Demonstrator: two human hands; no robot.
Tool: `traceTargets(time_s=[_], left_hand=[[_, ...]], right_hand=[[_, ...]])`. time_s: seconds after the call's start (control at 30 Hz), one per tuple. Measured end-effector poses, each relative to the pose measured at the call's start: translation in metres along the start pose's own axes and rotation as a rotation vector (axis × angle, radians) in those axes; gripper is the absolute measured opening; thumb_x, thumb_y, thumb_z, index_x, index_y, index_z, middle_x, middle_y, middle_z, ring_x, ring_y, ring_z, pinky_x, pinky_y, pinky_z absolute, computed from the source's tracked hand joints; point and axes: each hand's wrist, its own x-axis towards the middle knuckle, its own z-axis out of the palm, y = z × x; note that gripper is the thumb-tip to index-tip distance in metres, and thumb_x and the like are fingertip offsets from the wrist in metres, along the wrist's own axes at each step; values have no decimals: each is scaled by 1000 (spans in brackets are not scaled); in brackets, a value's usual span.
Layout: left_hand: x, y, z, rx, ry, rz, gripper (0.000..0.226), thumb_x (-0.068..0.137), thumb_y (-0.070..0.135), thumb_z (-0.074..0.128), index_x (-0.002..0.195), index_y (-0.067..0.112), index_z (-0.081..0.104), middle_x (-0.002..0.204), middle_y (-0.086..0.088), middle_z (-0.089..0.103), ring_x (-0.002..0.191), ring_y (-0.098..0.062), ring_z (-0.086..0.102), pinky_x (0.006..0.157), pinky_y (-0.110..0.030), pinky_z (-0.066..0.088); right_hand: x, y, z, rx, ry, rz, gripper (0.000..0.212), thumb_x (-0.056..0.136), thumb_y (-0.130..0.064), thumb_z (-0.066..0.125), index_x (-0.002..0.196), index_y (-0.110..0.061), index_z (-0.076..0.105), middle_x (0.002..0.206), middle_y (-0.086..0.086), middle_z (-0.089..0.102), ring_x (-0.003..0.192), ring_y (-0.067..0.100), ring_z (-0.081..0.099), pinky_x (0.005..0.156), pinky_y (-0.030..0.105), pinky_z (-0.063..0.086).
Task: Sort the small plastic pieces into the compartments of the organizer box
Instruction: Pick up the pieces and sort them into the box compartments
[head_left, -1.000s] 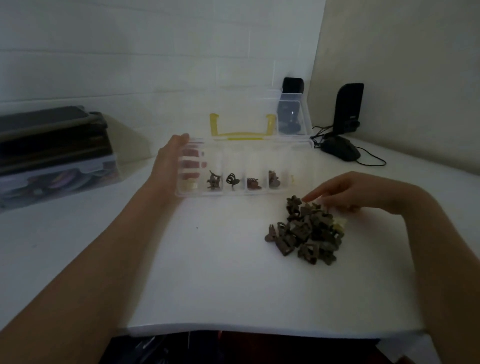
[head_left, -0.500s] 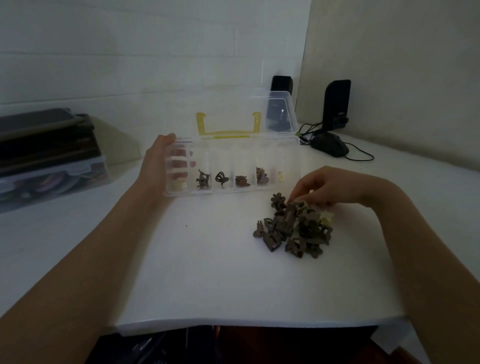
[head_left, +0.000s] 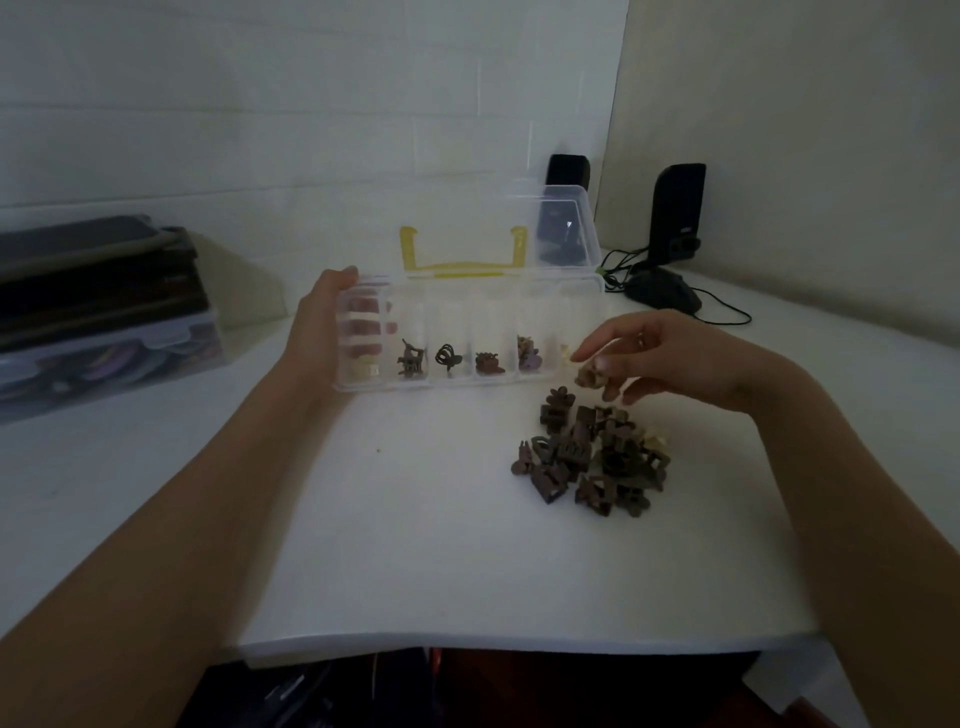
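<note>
A clear organizer box (head_left: 470, 382) with a yellow handle stands open on the white table; its front compartments each hold a few small pieces, mostly brown. My left hand (head_left: 324, 325) grips the box's left end, fingers showing through the plastic. A pile of dark brown plastic pieces (head_left: 592, 454) lies on the table to the right of and in front of the box. My right hand (head_left: 654, 356) hovers just above the pile's far edge, beside the box's right end, pinching a small brown piece (head_left: 589, 375) between thumb and fingertips.
A stack of dark cases on a clear storage bin (head_left: 98, 322) sits at the left. Two black speakers (head_left: 675, 218), a black mouse (head_left: 662, 293) and cables lie at the back right by the wall. The table's front edge (head_left: 467, 644) is close to me.
My right hand has closed on one piece at the pile's far edge and lifted it toward the box's right end. The left hand has stayed on the box.
</note>
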Motion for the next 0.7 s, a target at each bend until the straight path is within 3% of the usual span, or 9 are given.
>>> traceTargets(time_s=[0.13,0.23,0.3,0.4,0.47,0.7], left_hand=[[-3,0,2,-23,-14,-8,32,90,38,39,82,17,61,81,-2,59,48,-10,63,47,-15,41],[-2,-2,3,16,9,15,33,90,40,39,84,16,61,83,-5,58,49,-10,62,53,-22,41],[-1,-3,3,25,18,25,33,90,40,39,84,15,60,83,-5,58,50,-11,62,57,-25,41],[-1,-5,3,36,9,29,34,89,41,39,84,15,61,83,-6,59,51,-12,63,58,-26,41],[-1,-5,4,42,12,39,35,90,41,39,86,15,61,83,-5,60,52,-12,63,58,-25,41],[-5,-8,14,38,22,60,32,91,37,39,86,14,60,80,-5,60,51,-12,63,55,-24,42]], right_hand=[[3,-5,8,7,98,-88,16,83,-12,65,99,-13,69,86,4,72,69,11,65,61,19,54],[16,-11,29,-82,328,-281,13,76,-14,74,87,-10,68,81,2,72,65,6,61,59,18,48],[26,-12,42,-139,487,-406,15,74,-16,77,81,-11,66,81,-2,72,66,7,60,63,23,49],[33,-9,49,-362,659,-427,12,77,-30,74,80,-26,62,82,-13,69,71,14,59,67,36,51],[33,-8,53,-489,674,-434,10,79,-35,70,82,-29,62,84,-17,67,74,11,55,69,38,51],[45,-18,73,-576,709,-585,13,81,-35,68,78,-24,60,84,-23,64,69,-1,44,58,19,40]])
